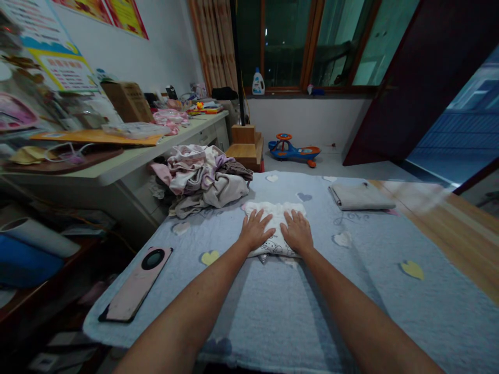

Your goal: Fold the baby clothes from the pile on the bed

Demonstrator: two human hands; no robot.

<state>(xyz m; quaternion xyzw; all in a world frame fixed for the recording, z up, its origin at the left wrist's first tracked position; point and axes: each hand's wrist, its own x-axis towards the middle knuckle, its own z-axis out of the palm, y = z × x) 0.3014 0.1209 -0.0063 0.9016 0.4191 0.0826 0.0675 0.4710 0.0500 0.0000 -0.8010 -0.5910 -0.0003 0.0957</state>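
A white garment [276, 239] with a line-drawn cartoon print lies on a blue cloth [268, 311] patterned with hearts. It looks folded into a compact shape; its exact kind I cannot make out. My left hand [255, 230] rests flat on its left side, fingers spread. On the right side lies my right hand [297, 231], also flat with the fingers apart. Both palms touch the fabric, and neither hand grips it. A small silvery tip [263, 258] pokes out under the garment's near edge.
A heaped pile of clothes [210, 179] lies at the back left. One folded grey garment [360, 196] sits at the back right. A pink phone [138, 285] is at the near left. Beyond are a cluttered desk [107, 171], a wooden step stool [245, 148] and a ride-on toy [294, 150].
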